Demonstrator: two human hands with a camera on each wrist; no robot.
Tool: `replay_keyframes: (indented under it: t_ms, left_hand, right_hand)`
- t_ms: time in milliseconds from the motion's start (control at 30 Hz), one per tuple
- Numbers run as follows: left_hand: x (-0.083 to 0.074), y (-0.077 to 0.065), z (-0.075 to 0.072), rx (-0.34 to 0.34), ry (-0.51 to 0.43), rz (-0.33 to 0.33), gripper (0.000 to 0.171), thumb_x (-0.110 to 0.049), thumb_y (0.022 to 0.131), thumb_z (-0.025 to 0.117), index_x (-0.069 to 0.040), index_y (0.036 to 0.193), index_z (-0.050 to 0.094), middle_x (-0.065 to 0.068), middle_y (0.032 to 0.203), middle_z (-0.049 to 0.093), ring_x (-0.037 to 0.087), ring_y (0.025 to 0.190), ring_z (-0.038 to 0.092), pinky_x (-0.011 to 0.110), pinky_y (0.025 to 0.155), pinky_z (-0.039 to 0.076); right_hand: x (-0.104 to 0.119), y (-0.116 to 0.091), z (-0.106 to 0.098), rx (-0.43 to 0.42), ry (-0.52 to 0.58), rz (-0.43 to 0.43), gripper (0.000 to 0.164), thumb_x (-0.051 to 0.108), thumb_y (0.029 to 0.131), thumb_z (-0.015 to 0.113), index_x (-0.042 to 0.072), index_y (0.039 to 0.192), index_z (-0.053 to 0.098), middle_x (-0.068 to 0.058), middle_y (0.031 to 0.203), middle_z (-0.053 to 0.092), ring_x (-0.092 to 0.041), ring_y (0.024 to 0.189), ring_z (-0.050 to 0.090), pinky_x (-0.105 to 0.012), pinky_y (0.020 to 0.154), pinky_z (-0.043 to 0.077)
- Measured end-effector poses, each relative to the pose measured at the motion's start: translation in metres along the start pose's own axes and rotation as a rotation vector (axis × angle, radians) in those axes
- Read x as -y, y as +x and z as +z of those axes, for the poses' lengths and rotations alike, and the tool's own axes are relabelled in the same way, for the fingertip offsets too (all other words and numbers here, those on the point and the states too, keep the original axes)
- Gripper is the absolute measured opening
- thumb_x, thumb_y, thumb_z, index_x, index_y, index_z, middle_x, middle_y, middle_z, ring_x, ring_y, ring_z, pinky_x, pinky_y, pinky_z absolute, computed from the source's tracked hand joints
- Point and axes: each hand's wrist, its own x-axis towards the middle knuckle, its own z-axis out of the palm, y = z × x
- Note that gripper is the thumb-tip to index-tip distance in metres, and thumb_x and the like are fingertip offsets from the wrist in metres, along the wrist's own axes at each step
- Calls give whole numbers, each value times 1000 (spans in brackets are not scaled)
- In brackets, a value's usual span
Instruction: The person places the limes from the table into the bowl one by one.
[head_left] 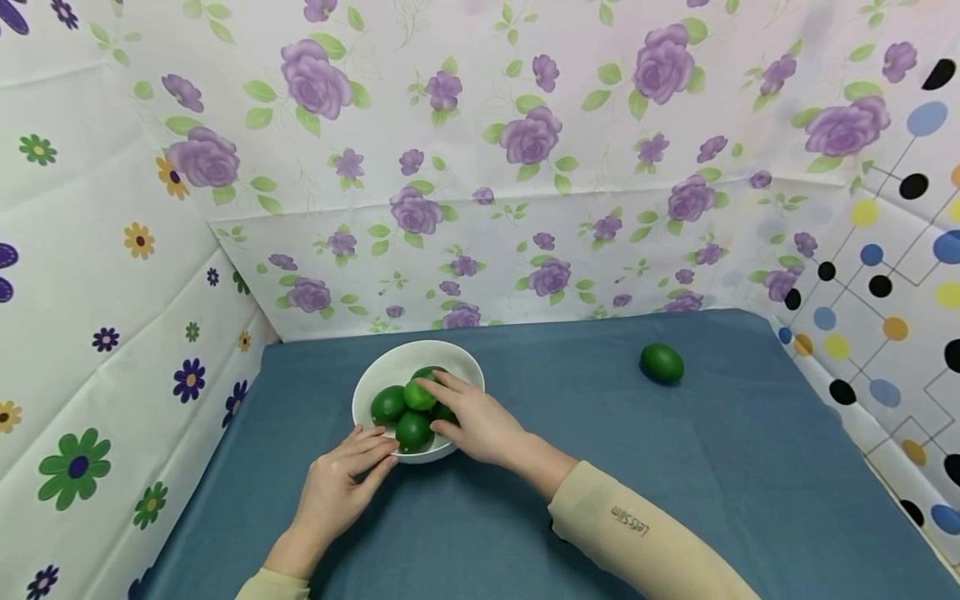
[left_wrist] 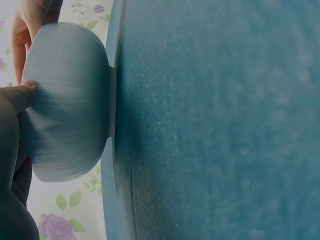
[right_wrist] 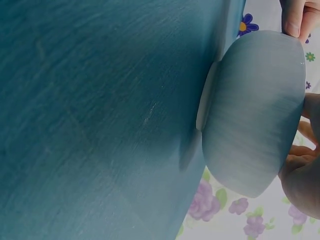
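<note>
A white bowl [head_left: 367,383] stands on the blue cloth, with several green limes [head_left: 414,432] inside. My left hand [head_left: 337,483] holds the near left rim, its thumb against the outer wall and its fingers over the edge; in the left wrist view the thumb presses the side of the bowl [left_wrist: 70,105]. Reaching in over the right rim, my right hand [head_left: 480,421] has its fingers and thumb around a lime, partly hidden beneath them. In the right wrist view the bowl [right_wrist: 255,115] hides the limes.
Another lime [head_left: 662,363] lies alone toward the back right of the blue cloth [head_left: 570,500]. A flowered curtain [head_left: 487,200] closes off the back, and patterned sheets stand at the left and right sides.
</note>
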Motion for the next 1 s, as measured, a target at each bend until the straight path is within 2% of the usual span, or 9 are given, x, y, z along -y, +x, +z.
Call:
replay_keyframes:
  t_ms: [333,467,600,667,733,800,867,967,1000]
  left_hand:
    - [1,0,1,6,6,-12,23,-20,87,80,-13,109,79,0,109,74,22,115,65,31,116,36]
    - [1,0,1,11,7,-18,23,-21,87,80,-14,109,79,0,110,74,21,115,65,30,116,36]
    - [1,0,1,13,6,-24,23,-21,87,80,-14,109,79,0,110,74,21,116,65,29,116,35]
    - [1,0,1,13,4,-25,23,-21,87,80,-14,109,79,-1,110,74,21,115,65,30,116,36]
    - [0,0,1,14,6,-28,23,-21,87,80,-15,109,79,-2,110,74,21,115,65,30,116,36]
    - [0,0,1,16,8,-31,23,-22,87,80,-15,109,79,-3,110,74,20,115,65,31,116,37]
    - [0,0,1,18,7,-32,23,-22,88,79,-15,109,79,-3,110,74,20,115,65,32,116,37]
    - [0,0,1,16,7,-32,23,-22,87,80,-15,109,79,-4,110,74,20,116,65,33,115,38]
    - [0,0,1,15,5,-31,23,-22,87,80,-15,109,79,-3,110,74,20,116,65,34,115,38]
  right_hand:
    - [-7,-4,-4,-16,22,-25,70,30,97,69,29,157,32,-10,159,33,-26,137,46,-43,106,50]
    - [-10,-7,-8,-26,29,-40,70,30,97,69,28,157,33,-10,159,34,-26,132,51,-43,104,52]
    - [-12,-10,-12,-19,46,-43,69,31,98,67,27,157,33,-11,159,33,-18,104,68,-38,93,57]
    - [-14,-12,-14,-10,58,-36,68,31,98,66,26,157,32,-10,159,33,-10,86,68,-34,84,59]
    - [-15,-14,-16,-2,67,-26,67,32,99,64,26,157,32,-10,160,32,-6,77,65,-31,77,59]
    - [-17,-15,-17,-1,62,-18,66,34,100,63,27,158,31,-9,160,31,-9,90,67,-31,79,59]
    - [-18,-17,-18,-5,55,-14,66,36,100,62,27,157,32,-8,160,31,-18,111,64,-37,89,58]
    - [-21,-20,-21,-13,41,-18,66,37,100,62,28,157,31,-10,160,31,-28,136,46,-45,102,52]
    - [-22,-22,-22,-15,44,-18,66,37,100,62,29,157,31,-11,160,31,-29,138,44,-46,103,52]
